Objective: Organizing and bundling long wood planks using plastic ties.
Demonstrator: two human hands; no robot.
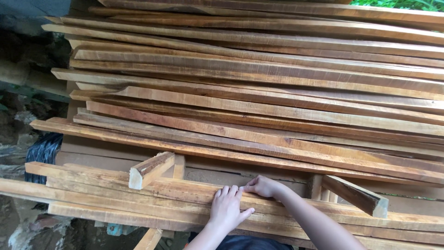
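I see a big stack of long rough-sawn reddish-brown wooden planks outdoors. On the thin lath nearest its front, my left hand lies flat and released; my right hand, just beside, pinches its edge.

We see rough-sawn, matt orange-brown wooden slats, unvarnished, with saw marks, and a paler cut block end.

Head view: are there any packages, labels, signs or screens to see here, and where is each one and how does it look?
None show: no package, label, sign or screen.
Only bare, unmarked wood: a stack of long brown wooden strips.
Left hand and right hand rest on the front strips.
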